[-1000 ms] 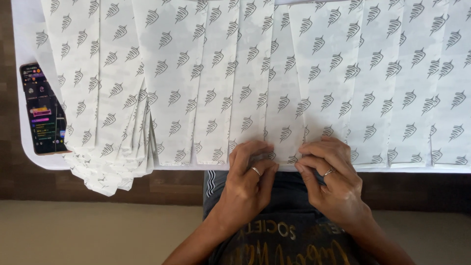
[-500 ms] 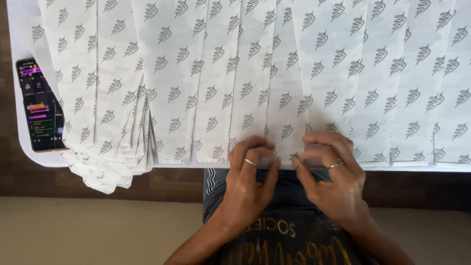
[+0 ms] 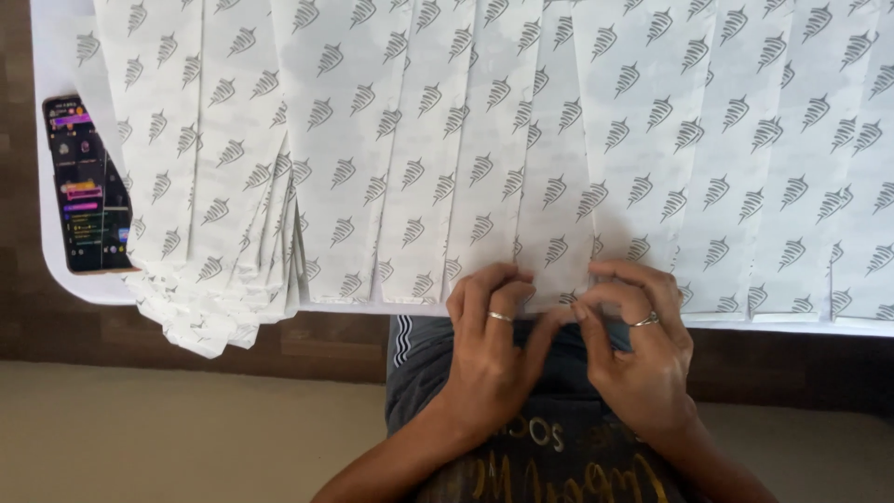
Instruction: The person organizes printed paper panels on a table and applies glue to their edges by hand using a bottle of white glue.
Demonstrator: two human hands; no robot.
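Observation:
Long white paper sheets (image 3: pixel 521 140) printed with grey leaf-like marks lie side by side, overlapping, across a white table (image 3: pixel 65 270). At the near edge my left hand (image 3: pixel 489 345) and my right hand (image 3: pixel 638 349) meet at the bottom end of one sheet. The fingertips of both hands pinch that paper edge (image 3: pixel 559 298) between them. Each hand wears a ring. The pinched corner itself is mostly hidden under my fingers.
A smartphone (image 3: pixel 86 186) with a lit screen rests at the table's left edge, partly under paper. A fanned stack of the same sheets (image 3: pixel 233 289) hangs over the near-left edge. Below are my lap, a dark shirt and a beige floor.
My hands have drawn closer together at the sheet's bottom edge, and the fingertips now curl in and pinch it. The camera view has shifted slightly.

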